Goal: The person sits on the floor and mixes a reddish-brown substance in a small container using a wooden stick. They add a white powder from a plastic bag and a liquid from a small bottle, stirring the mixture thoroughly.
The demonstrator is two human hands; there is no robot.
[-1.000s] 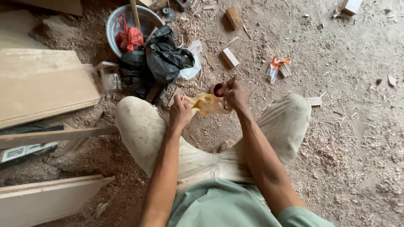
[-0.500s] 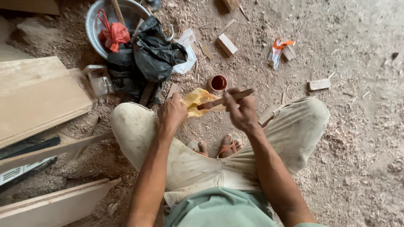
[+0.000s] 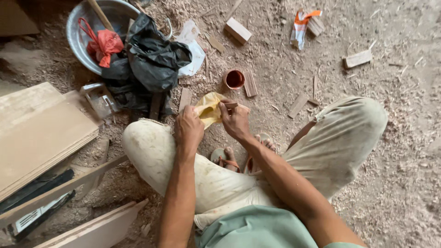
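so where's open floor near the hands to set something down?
Open: sawdust floor between the small red cup and the orange wrapper; also far right past the right knee. Crowded: upper left, around the metal basin, black bag and boards.

I see a yellow cloth (image 3: 207, 109), a small cup (image 3: 234, 79) reddish-brown inside, a red bag (image 3: 106, 45) in a grey metal bowl (image 3: 78, 43) far left, a black bag (image 3: 154, 57), cream trousers (image 3: 220, 183), a pale green shirt (image 3: 257, 229).

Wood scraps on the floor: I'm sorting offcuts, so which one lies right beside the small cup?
The ribbed strip, touching the right side of the cup. The block and the flat piece lie farther off in the sawdust.
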